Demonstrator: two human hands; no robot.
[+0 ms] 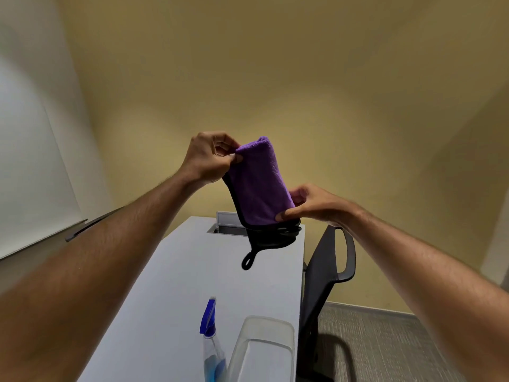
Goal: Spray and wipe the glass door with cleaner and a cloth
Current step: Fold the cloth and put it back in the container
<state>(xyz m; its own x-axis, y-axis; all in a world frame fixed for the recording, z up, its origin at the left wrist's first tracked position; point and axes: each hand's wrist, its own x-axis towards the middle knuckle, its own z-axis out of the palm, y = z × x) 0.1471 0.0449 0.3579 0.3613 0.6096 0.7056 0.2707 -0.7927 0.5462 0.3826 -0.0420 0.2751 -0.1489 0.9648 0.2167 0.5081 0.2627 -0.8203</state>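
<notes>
Both hands hold a folded purple microfiber cloth (259,183) up in the air above the far half of the white table (176,285), well clear of its surface. The left hand (209,157) pinches the cloth's upper edge between thumb and fingertips, a narrow grip closed on the fabric; the right hand (308,205) clamps the lower corner, thumb on the front face and fingers wrapped behind. Held at opposite ends like this, the cloth stays taut and slightly tilted, likely so the person can fold or square it into a pad that fits the palm before wiping. The black trim and hanging loop (248,261) dangle free below the right hand, so that end is not gathered in. The spray bottle (212,343) with a blue trigger and blue cleaner stands upright on the near end of the table, just beside a clear plastic bin (261,351), untouched and within easy reach, probably parked there because both hands are busy with the cloth. A dark office chair (327,271) sits at the table's right edge. No glass door shows in this view, so spraying and wiping look not yet begun; this reads as the prep step.
</notes>
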